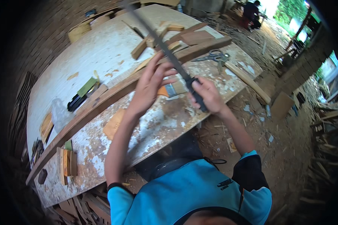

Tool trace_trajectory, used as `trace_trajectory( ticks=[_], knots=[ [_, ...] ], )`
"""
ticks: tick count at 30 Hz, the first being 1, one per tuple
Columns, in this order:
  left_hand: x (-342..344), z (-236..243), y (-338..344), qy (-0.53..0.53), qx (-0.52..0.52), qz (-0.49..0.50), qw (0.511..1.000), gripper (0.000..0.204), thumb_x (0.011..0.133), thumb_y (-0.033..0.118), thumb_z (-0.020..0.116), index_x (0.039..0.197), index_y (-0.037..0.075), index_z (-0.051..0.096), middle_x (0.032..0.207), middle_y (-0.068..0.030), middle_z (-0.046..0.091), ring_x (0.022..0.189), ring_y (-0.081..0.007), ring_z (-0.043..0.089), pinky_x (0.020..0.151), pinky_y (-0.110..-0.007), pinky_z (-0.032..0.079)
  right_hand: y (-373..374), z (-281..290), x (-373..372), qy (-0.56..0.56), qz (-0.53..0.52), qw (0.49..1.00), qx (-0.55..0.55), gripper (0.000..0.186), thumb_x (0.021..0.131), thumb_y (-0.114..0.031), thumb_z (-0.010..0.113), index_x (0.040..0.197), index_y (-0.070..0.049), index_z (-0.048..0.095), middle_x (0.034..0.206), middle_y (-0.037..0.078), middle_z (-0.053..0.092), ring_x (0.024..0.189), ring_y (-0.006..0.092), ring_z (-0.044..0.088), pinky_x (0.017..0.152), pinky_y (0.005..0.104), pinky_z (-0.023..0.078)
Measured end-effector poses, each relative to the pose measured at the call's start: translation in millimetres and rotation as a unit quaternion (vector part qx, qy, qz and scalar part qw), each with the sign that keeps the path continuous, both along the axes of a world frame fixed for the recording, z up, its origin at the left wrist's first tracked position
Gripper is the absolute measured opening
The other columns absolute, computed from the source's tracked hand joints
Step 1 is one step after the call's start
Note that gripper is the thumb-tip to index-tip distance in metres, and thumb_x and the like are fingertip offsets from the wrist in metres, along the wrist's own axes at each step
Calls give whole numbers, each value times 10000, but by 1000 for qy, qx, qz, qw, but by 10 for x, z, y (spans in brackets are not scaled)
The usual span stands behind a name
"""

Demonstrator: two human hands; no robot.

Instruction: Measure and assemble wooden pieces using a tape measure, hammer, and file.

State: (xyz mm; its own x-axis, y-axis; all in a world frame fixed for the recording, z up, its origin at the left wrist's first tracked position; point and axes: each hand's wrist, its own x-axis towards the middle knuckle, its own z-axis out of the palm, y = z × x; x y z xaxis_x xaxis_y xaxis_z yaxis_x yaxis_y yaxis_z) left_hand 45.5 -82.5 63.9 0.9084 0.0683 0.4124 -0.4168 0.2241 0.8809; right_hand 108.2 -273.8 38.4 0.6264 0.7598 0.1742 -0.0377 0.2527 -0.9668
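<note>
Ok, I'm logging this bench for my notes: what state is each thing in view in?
Bench: stained, patchy.
Tool: raised, slanted, far end blurred.
Right hand: grip closed on the tool.
Left hand: open, fingers spread near the tool; contact unclear.
Beam: lying across the bench.
Brush: lying flat.
Scissors: lying down; open or shut unclear.
Wooden handle: sticking out past the bench edge.
Bag: crumpled.
</note>
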Motion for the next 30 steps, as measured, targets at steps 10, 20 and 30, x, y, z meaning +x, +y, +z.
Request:
trace_trajectory(
  ticks=[10, 20, 30],
  knots=[
    [-267, 425, 369, 29, -145, 9, 989, 314, 991, 355, 362, 1110, 79, 453, 607, 42, 292, 448, -30, 265, 377, -170, 252, 697, 263, -238, -94, 90, 990, -55, 308, 988, -240, 392, 1033, 27, 539, 832, 10, 563, 748, 55, 506, 666, 226, 429],
    [-260, 417, 452, -30, -77, 46, 996, 657, 968, 515, 271, 1374, -1, 296, 677, 50, 305, 555, -31, 300, 479, -176, 311, 870, 321, -357, 174, 162, 966, 105, 286, 936, -182, 460, 1080, 56, 527, 1002, 113, 615, 881, 157, 616, 793, 332, 508],
    [-230, 367, 351, -101, -84, 103, 986, 450, 848, 50, 609, 1208, 75, 341, 1011, -118, 546, 710, -162, 607, 586, -279, 512, 779, 384, -544, 12, 109, 994, -4, 319, 847, 39, 564, 1154, 108, 510, 1018, 129, 624, 925, 121, 604, 794, 245, 510]
  ],
)
